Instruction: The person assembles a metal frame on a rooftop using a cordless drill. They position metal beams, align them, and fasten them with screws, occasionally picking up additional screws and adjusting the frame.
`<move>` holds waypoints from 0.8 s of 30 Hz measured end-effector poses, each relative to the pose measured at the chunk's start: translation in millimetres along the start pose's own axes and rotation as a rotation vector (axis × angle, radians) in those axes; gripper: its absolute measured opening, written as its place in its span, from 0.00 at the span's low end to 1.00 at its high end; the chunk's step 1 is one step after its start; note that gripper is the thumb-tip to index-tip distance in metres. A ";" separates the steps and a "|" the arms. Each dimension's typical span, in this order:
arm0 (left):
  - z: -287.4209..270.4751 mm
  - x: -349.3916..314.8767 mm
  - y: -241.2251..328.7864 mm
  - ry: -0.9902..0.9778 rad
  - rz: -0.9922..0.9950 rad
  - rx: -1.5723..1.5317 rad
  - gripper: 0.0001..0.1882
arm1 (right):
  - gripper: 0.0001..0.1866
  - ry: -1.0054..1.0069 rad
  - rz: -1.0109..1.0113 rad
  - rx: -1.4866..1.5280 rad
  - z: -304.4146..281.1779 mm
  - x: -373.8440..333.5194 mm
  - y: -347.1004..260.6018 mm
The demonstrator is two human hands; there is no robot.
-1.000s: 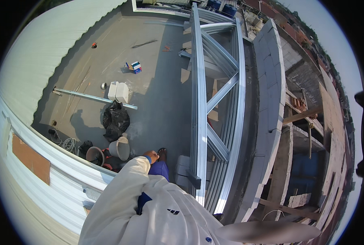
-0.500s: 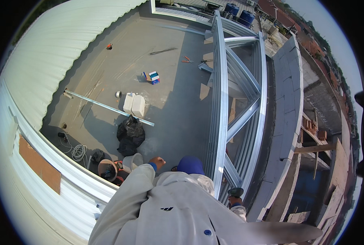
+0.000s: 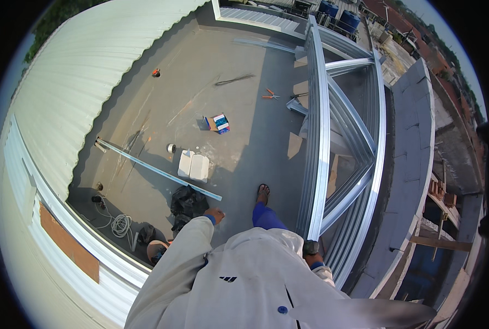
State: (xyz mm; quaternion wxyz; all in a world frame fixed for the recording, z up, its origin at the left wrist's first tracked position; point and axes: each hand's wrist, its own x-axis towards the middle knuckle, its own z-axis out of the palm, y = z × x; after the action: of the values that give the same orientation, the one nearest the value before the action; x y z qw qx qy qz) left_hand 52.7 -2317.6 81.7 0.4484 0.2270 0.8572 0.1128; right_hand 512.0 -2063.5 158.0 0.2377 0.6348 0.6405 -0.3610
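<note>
My left hand [image 3: 216, 215] hangs low at my left side with its fingers curled in. Anything inside that closed hand is hidden. It is nearest to a black plastic bag [image 3: 188, 204] on the floor. My right hand [image 3: 313, 259] is closed round a dark green tool [image 3: 311, 247] that looks like a cordless drill, seen from above. That hand is beside the stacked silver metal trusses [image 3: 317, 164], which stand along my right. My sandalled foot [image 3: 262, 193] shows ahead on the grey floor.
A metal strip [image 3: 157, 172] lies across the floor by white foam boxes [image 3: 193, 165] and a tape roll [image 3: 171, 148]. Farther off are an open small box [image 3: 217, 124] and orange-handled pliers [image 3: 270, 94]. Coiled cable [image 3: 121, 225] lies left; a block wall [image 3: 406, 142] bounds the right.
My view has shifted, so the floor things sit farther right and lower. My foot has come into sight ahead. The right hand with the drill is nearer my body.
</note>
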 end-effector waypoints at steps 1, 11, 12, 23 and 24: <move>-22.8 18.0 28.1 0.005 -0.001 -0.055 0.25 | 0.27 0.030 -0.031 -0.092 0.5 18.5 -18.0; -159.0 172.4 165.2 0.115 0.150 -0.267 0.22 | 0.31 -0.013 -0.066 -0.164 -47.1 152.3 -168.4; -166.1 191.1 160.9 0.099 0.135 -0.235 0.22 | 0.31 -0.012 -0.103 -0.191 -53.7 159.3 -193.0; -252.0 433.9 98.5 -0.004 -0.067 -0.011 0.18 | 0.36 0.016 -0.291 -0.235 -65.7 111.8 -495.9; -255.0 461.5 92.7 0.023 -0.062 -0.012 0.18 | 0.37 0.032 -0.363 -0.204 -60.1 113.6 -515.4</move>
State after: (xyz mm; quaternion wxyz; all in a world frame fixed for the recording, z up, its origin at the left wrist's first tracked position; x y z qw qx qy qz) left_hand -358.1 -2007.9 -66.6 0.4433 0.1963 0.8682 0.1064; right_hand 4.5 -1910.3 191.8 0.2215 0.4872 0.7814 -0.3208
